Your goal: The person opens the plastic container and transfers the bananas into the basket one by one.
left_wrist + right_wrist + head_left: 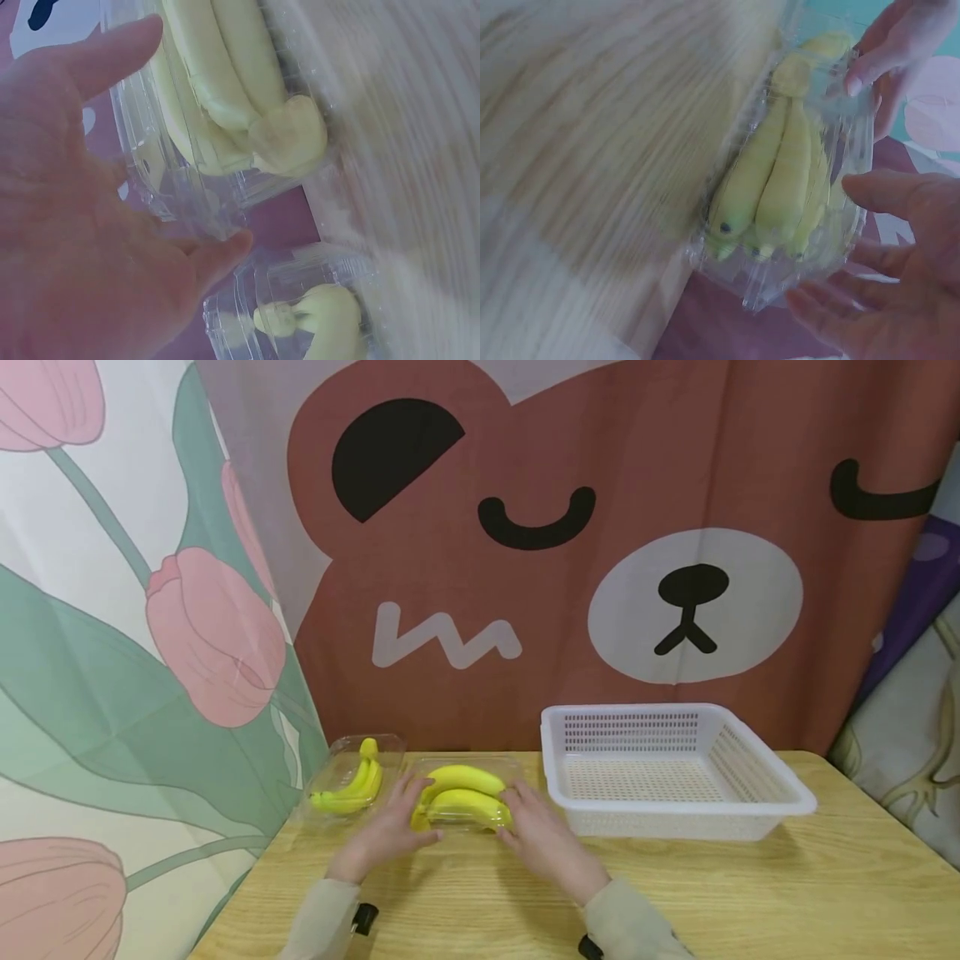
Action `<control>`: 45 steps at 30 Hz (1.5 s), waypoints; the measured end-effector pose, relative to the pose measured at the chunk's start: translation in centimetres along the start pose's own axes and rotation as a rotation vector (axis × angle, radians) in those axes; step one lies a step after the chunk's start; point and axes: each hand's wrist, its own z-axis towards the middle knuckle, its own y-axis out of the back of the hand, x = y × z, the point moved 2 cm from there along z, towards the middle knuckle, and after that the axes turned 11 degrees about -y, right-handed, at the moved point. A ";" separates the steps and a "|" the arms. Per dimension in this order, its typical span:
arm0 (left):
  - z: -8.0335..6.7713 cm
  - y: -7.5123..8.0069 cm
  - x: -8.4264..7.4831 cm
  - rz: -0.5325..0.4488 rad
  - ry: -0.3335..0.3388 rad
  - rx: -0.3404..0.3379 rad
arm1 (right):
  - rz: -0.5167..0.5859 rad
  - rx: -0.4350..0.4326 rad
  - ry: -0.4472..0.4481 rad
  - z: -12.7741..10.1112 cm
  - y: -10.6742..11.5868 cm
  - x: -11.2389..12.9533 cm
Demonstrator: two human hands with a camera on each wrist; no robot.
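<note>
A clear plastic clamshell box (491, 764) lies on the table with a bunch of yellow bananas (465, 800) inside. My left hand (390, 828) is at the box's left side, thumb (124, 52) and fingers spread along the clear plastic. At the opposite side my right hand (546, 833) reaches around the corner, its fingers (817, 311) loosely extended beside the lid. Through the plastic, the right wrist view shows the bananas' dark tips towards my right hand and the stem end towards my left. Neither hand curls tightly around the box.
Left of my hands stands a second clear box (337, 758) with bananas (367, 781). A white perforated basket (675, 822) stands at the back right of the wooden table (450, 910). A curtain with a bear print (562, 610) hangs right behind the table.
</note>
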 end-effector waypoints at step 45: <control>0.4 -0.4 -0.1 0.057 0.014 -0.021 | -0.164 -0.032 0.008 0.5 -0.4 1.2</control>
